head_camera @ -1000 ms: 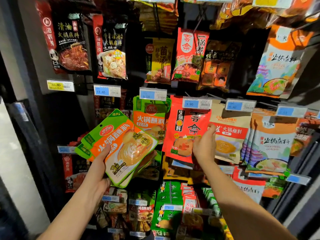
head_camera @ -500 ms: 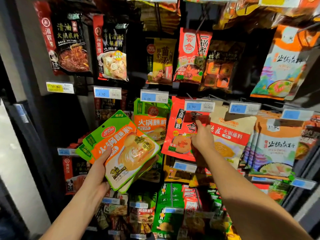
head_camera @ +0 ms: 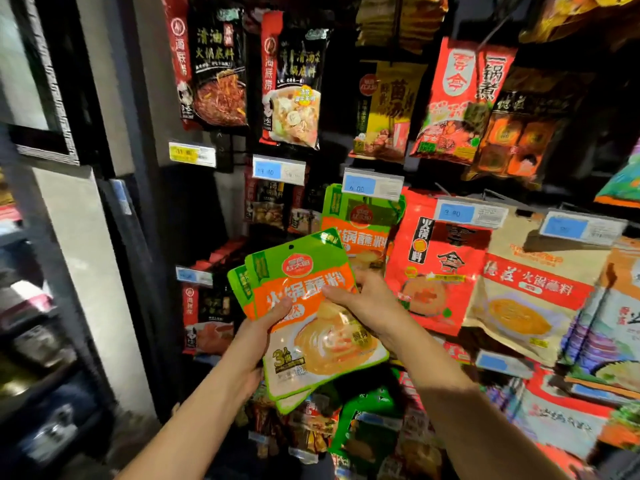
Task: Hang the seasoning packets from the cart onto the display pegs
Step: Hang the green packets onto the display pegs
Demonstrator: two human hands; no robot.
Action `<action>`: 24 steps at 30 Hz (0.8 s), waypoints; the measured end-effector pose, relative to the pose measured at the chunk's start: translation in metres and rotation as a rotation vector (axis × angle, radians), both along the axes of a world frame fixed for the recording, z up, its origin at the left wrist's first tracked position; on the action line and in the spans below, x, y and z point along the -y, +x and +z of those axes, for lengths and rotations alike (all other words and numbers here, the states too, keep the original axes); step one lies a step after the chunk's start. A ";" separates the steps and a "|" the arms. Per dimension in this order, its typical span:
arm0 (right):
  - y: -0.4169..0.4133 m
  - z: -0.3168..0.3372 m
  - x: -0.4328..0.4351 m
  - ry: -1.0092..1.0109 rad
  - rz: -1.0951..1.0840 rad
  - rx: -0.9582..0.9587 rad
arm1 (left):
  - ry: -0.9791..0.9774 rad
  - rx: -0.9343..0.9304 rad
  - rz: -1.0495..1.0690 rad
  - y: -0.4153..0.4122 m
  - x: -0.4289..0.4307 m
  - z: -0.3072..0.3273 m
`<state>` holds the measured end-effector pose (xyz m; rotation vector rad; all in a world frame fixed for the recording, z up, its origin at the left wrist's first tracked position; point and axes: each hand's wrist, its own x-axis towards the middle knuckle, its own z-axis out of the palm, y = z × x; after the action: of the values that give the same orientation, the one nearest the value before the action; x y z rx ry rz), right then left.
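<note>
**Left hand** point(head_camera: 266, 327): closed around the lower-left edge of a stack of green-and-orange glossy plastic seasoning packets point(head_camera: 322, 344). The thumb lies across the front face. The fingers are hidden behind the stack.

**Right hand** point(head_camera: 367, 299): positioned at 3 o'clock from the left hand, pinching the right edge of the same stack. The thumb presses on the front face and the fingers curl behind. It cannot be determined whether this hand holds the front packet alone or several.

**Stack:** at least three packets, slightly fanned, printed side toward the camera. The top edge points to about 11 o'clock. The stack is held in front of the display rack, between both hands.

**Surroundings, referenced from the stack:**
- 1 o'clock: hanging green-and-orange packets of the same print point(head_camera: 360, 220), directly below a blue-and-white price tag point(head_camera: 372, 185).
- 3 o'clock: a red glossy hanging packet point(head_camera: 436, 268), just beside the right hand.
- Further out at 3 o'clock: a beige hanging packet with a red band point(head_camera: 530, 299).
- 11 o'clock, high: a black-and-red noodle-print packet point(head_camera: 218, 64).
- 12 o'clock, high: a black-and-red soup-print packet point(head_camera: 294, 77).
- 10 o'clock: a yellow price tag point(head_camera: 191, 154).
- 9 o'clock: a grey pillar point(head_camera: 86, 254), well apart from the stack.
</note>
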<state>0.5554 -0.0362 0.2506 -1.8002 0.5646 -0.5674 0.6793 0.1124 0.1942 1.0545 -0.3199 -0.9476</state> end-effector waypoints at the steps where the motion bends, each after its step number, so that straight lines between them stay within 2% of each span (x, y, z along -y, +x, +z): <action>1: 0.003 -0.004 0.000 0.026 -0.022 0.011 | 0.001 0.002 -0.004 0.000 -0.001 -0.001; 9: 0.008 -0.024 0.010 0.178 -0.033 0.074 | -0.003 -0.145 0.052 0.004 -0.009 -0.009; 18: -0.003 -0.033 0.027 0.240 -0.119 0.125 | 0.102 0.115 0.138 0.014 -0.002 -0.009; 24: -0.013 -0.027 0.041 0.252 -0.206 0.174 | 0.127 0.033 0.224 0.027 0.008 -0.023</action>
<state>0.5420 -0.0770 0.2237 -1.4493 0.6737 -0.7508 0.7059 0.1047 0.1713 1.1968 -0.1656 -0.7568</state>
